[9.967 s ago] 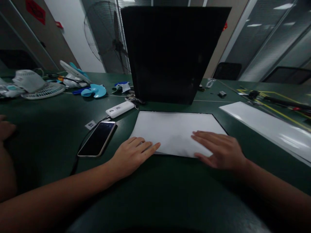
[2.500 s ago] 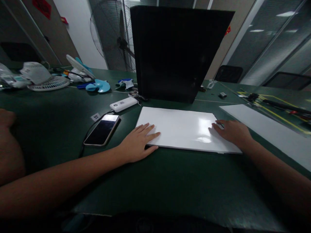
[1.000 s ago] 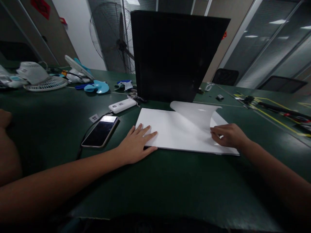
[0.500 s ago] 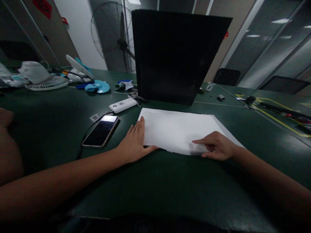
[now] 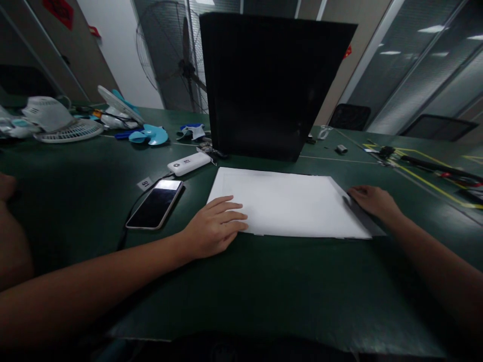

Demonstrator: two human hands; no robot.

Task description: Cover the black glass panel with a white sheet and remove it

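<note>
A white sheet (image 5: 287, 201) lies flat on the dark green table (image 5: 241, 286) in front of me, on top of a thin stack whose edge shows along the right side. My left hand (image 5: 213, 229) rests on the sheet's near left corner, fingers stretched out flat. My right hand (image 5: 372, 201) lies at the sheet's right edge, fingers flat and pointing left, touching the edge of the stack. Neither hand grips anything.
A tall black board (image 5: 271, 85) stands upright behind the sheet. A phone (image 5: 154, 203) with a cable and a white power bank (image 5: 188, 163) lie to the left. Fan parts (image 5: 68, 125) and a blue blade (image 5: 149, 136) sit far left. Another person's arm (image 5: 11, 226) shows at left.
The sheet that my right hand had lifted and laid over now lies flat. My right hand has moved from the near edge out to the right edge. My left hand's fingers have moved onto the corner.
</note>
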